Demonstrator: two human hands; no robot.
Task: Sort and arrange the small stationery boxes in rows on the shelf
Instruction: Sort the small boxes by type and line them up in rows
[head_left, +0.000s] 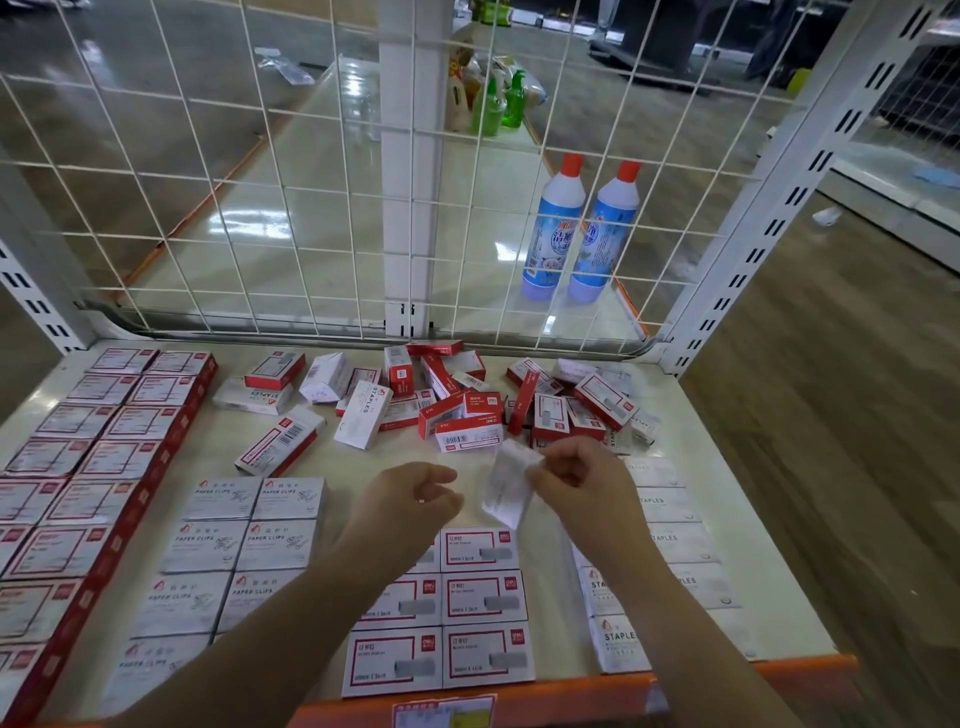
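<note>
Head view looks down on a pale shelf (519, 457) with an orange front edge (571, 691) and a white wire grid (311, 208) at its back.

Right hand (576, 473) pinches a small white box (506, 486) between thumb and fingers, holding it tilted above the shelf, just in front of the loose pile. The box is blurred; its print cannot be read. Left hand (410, 499) hovers just beside it with fingers loosely curled and gripping nothing, apart from the box.

Loose boxes (457, 405), red-and-white and plain white, lie jumbled at the back middle of the shelf, some flat, some on edge, several touching.

Sorted rows fill the front:
- red-edged boxes (88, 467) in two columns along the left side;
- paper clip boxes (239, 540) in two columns next to them;
- red-framed boxes (483, 597) in two columns at front centre, partly under the left forearm;
- staples boxes (670, 540) on the right, partly under the right forearm.

Two blue bottles (576, 228) with red caps stand upright behind the grid on another shelf, with green bottles (498, 101) further back.
</note>
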